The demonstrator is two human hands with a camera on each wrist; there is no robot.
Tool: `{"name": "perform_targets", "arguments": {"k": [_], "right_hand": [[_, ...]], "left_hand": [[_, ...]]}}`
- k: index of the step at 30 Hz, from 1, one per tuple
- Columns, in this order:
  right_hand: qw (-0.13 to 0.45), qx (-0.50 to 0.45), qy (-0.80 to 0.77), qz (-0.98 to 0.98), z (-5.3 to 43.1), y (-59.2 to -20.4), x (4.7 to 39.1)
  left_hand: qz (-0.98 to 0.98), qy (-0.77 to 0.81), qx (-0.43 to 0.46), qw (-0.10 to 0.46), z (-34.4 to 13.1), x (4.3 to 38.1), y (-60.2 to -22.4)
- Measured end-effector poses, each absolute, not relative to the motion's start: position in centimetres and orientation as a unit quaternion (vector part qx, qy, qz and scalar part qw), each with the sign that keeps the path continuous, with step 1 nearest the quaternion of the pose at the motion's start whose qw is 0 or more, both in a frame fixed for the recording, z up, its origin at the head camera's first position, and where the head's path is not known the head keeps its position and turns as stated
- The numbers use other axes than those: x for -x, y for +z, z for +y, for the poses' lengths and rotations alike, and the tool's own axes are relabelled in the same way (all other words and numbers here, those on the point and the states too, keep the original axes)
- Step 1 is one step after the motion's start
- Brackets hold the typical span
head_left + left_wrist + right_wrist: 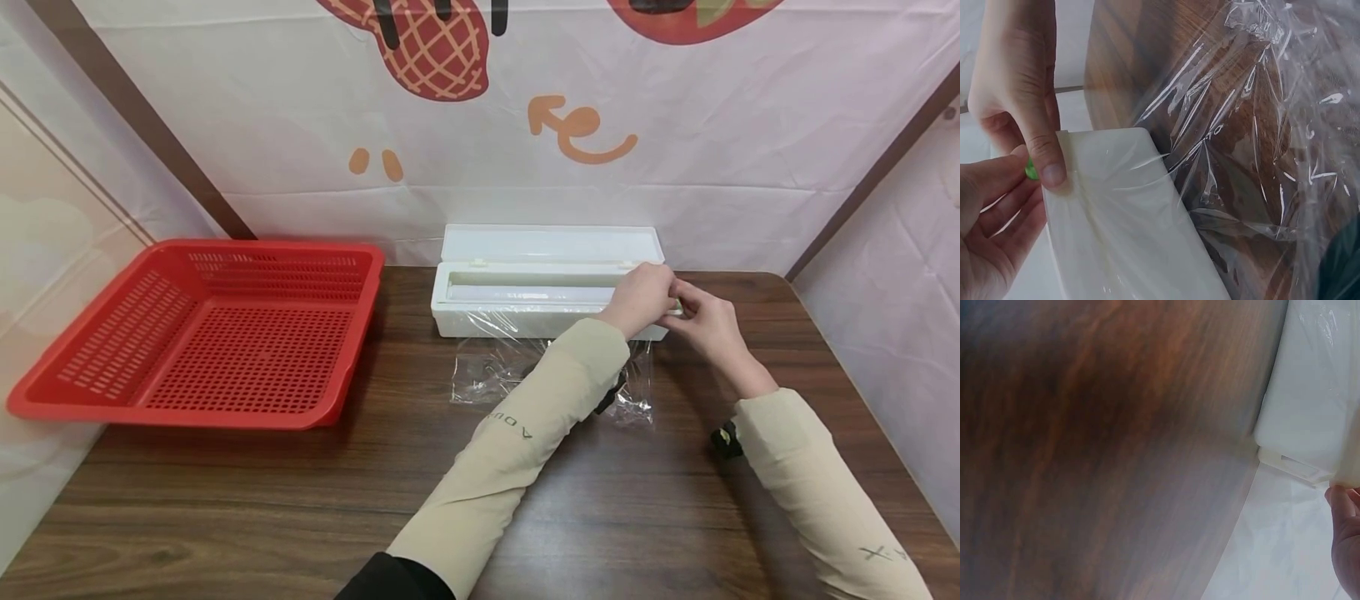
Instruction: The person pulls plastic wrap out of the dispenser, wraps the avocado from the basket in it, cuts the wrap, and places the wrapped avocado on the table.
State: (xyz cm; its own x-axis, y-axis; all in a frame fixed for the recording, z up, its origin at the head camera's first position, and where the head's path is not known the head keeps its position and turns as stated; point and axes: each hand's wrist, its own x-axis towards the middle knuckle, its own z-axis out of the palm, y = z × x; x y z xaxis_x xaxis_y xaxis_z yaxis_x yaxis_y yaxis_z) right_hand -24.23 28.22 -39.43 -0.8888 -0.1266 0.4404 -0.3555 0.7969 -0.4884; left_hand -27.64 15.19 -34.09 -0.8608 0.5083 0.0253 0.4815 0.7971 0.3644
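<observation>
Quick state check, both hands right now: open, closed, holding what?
Left hand: closed, pinching the small green knob.
Right hand: closed, gripping the cling film box at its right end.

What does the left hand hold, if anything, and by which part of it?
The left hand appears to pinch a small green piece at the right end of the cling film dispenser; which part is pinched is hidden.

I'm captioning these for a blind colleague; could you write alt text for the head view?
A person's left hand and right hand meet at the right end of an open white box, with clear film draping over its front onto a wooden table. A red basket sits to the left.
</observation>
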Motion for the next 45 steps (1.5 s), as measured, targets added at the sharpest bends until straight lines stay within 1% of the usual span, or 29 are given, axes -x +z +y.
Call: {"name": "perform_targets", "arguments": {"k": [14,25,39,45], "right_hand": [[0.187,-0.125,0.314,-0.922,28.2,-39.1,24.5],[0.161,-0.084,0.331,-0.926,28.3,-38.9,24.6],[0.15,-0.095,0.328,-0.928,28.3,-38.8,24.8],[0.146,-0.078,0.328,-0.93,28.3,-38.8,24.6]], "left_hand": [[0.957,0.173,-0.234,0.005,15.3,28.1,-34.2],[0.955,0.19,-0.227,0.024,14.8,28.5,-34.0],[0.961,0.148,-0.234,0.023,14.9,28.7,-33.6],[0.959,0.138,-0.246,0.023,14.9,28.7,-33.5]]}}
